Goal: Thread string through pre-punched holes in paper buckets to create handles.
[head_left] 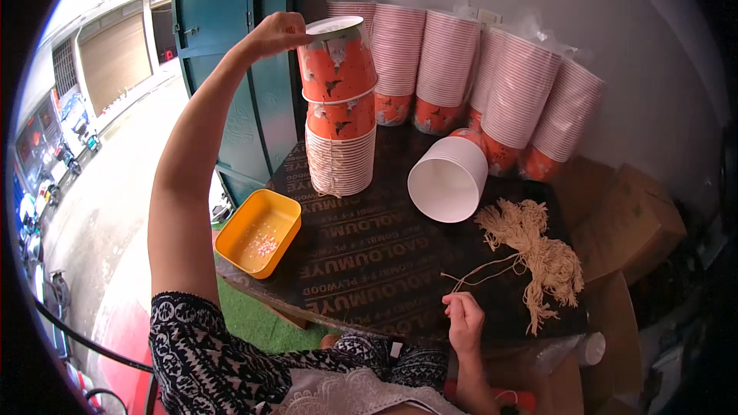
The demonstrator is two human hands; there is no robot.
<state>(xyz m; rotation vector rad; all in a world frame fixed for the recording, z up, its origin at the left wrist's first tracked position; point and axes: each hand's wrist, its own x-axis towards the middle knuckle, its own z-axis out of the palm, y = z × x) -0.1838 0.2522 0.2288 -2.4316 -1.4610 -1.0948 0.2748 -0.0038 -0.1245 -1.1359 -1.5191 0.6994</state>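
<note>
Head view: an upturned orange paper bucket (336, 69) crowns a stack (340, 161) of upturned buckets, its long axis upright, in line with the pile below. It lies just right of the fingers of my left hand (278, 34), the nearer one, which touch the edge of its base; they are bent together, but I cannot tell whether they clamp it. Well apart, by the near edge of the table (369, 269), my right hand (466, 319) has thumb and finger pinched on thin strands (492, 267) of a tan cord bundle (555, 261), soft and twisted. Smooth card walls carry dark and grey patches; pale rims ridge the stack. Rightward, one bucket (444, 188) lies tipped, its round white mouth toward me. A glossy yellow tray (290, 224) with rounded corners holds pink and white specks. Behind stand tall bucket columns (453, 58) in clear plastic.
</note>
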